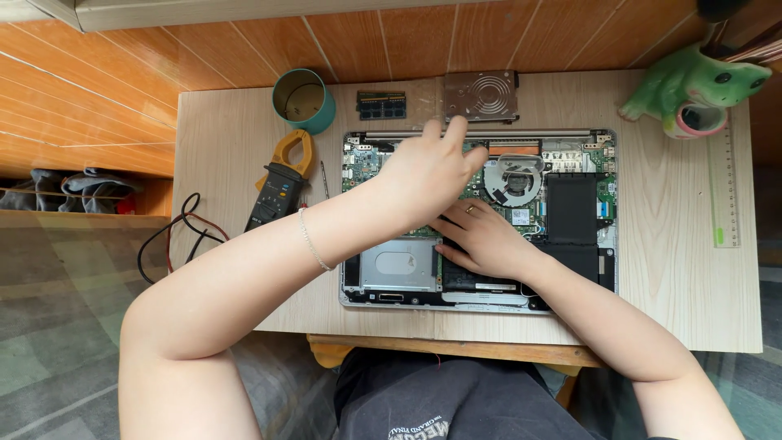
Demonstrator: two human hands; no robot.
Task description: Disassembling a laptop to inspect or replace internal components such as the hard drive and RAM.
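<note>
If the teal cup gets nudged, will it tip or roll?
The teal cup stands upright on its base on the table, so a light nudge would probably slide it. It looks empty and thin-walled, so likely light and easy to knock over. On its round side it would probably roll toward the clamp meter.

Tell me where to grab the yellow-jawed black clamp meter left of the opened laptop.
Grip the yellow-jawed black clamp meter across its narrow black body, below the yellow jaw, coming from above. It lies flat and tilted on the wooden table, long sides bare; the teal cup crowds only the jaw end.
</note>
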